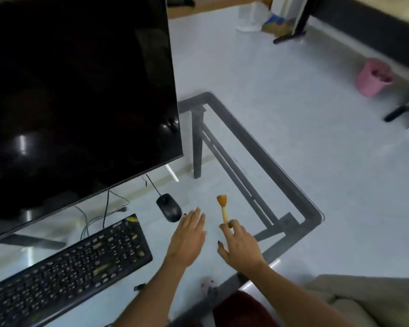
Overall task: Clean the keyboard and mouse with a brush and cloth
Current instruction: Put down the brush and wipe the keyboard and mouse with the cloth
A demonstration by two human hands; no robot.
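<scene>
Right hand (240, 244) pinches the brush (223, 207) at its handle end, bristles pointing away, over the glass counter (293, 182). Left hand (188, 239) is flat, fingers straight, holding nothing, fingertips just beside the black mouse (168, 207). Keyboard (69, 265) sits to the left, below the dark monitor (80, 90). Pink bin (373, 76) on the floor, well apart.

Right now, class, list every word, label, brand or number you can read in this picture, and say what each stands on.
Nothing can be read.
Black keyboard: key legends too small and blurred.
Yellow patch at its far right corner: blurred, no lettering legible.
Black monitor: screen dark, no brand visible.
Black mouse, wooden-handled brush, pink bin: no markings visible.
</scene>
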